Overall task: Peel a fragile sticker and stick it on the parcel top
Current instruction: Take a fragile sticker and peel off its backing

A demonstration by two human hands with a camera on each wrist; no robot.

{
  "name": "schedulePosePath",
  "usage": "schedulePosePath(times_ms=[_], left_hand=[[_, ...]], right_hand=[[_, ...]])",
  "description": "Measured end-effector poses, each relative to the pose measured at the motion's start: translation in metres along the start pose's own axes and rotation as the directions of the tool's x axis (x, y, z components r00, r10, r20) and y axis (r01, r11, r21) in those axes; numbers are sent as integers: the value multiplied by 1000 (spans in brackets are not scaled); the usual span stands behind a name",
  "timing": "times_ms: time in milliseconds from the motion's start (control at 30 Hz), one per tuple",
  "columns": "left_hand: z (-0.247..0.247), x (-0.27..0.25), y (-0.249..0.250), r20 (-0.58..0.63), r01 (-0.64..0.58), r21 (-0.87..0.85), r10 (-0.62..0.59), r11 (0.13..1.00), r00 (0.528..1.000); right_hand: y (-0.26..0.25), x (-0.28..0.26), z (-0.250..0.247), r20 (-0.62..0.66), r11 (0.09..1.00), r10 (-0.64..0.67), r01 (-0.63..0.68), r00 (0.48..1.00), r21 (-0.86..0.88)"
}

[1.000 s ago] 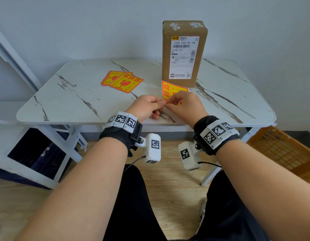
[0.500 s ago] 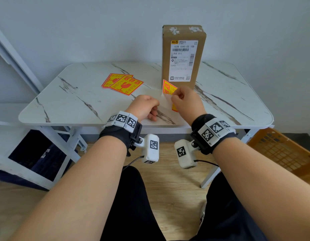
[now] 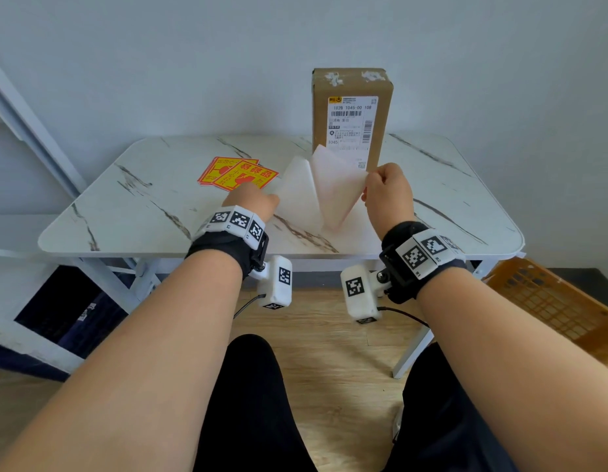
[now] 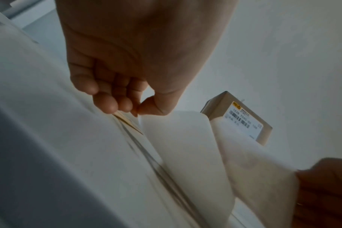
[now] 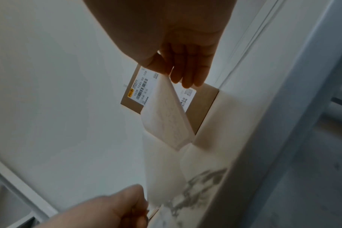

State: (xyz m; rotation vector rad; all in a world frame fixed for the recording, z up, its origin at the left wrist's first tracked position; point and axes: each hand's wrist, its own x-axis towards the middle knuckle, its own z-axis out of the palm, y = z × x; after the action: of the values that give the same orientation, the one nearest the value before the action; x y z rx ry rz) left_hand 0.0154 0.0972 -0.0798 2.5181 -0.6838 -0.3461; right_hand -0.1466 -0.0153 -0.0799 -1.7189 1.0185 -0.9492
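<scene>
While the right hand (image 3: pixel 386 192) pinches one corner of the sticker (image 3: pixel 336 192) and lifts it, white underside toward the camera, the left hand (image 3: pixel 253 202) pins the backing sheet (image 3: pixel 296 199) low on the marble table (image 3: pixel 142 206); the two sheets join only along a near seam. By my reading, the parcel (image 3: pixel 352 117) stands upright just beyond the right hand, its top face well above the grip, so that hand is nearer. Spare stickers (image 3: pixel 238 173) lie far left; an orange crate (image 3: pixel 551 301) sits on the floor at right.

From the left wrist, thumb and fingers (image 4: pixel 115 103) curl onto the backing's edge, with the parcel (image 4: pixel 236 117) beyond to the right.

From the right wrist, fingertips (image 5: pixel 189 77) nip the sticker (image 5: pixel 166 112), which hangs in front of the parcel (image 5: pixel 203 104).
</scene>
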Motion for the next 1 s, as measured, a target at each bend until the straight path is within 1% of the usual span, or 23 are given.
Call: schedulePosePath(times_ms=[100,200,400,500,567,667,767,867,933,1000], left_hand=[[-1,4,-7,-16,42,16,-42,999,999],[-2,8,-10,-56,76,15,-75,997,996],[-7,18,-19,-101,138,-19,-139,990,985],[-10,20,-22,-106,144,-3,-144,990,984],[-9,21,-22,-105,135,-6,-135,991,985],[-6,21,-21,-117,95,-12,-96,995,988],[-6,19,-16,-157,39,51,-31,998,987],[-7,11,-7,-241,-99,15,100,995,965],[-10,3,0,-314,-188,-62,160,980,936],[-12,-5,10,-344,-294,-125,237,947,909]], right_hand=[[0,4,-4,-58,999,32,-30,998,28],[-1,8,-8,-119,998,35,-30,992,46],[-4,11,-12,-199,995,76,-62,977,78],[-6,12,-16,-234,991,104,-80,967,110],[-8,11,-16,-227,990,101,-77,969,115],[-13,5,-11,-186,992,78,-58,979,112],[-20,1,-7,-149,991,46,-26,988,133],[-26,-1,-5,-136,991,-1,19,991,131],[-30,-1,-6,-132,990,-25,43,991,131],[-33,0,-7,-135,988,-38,57,990,141]])
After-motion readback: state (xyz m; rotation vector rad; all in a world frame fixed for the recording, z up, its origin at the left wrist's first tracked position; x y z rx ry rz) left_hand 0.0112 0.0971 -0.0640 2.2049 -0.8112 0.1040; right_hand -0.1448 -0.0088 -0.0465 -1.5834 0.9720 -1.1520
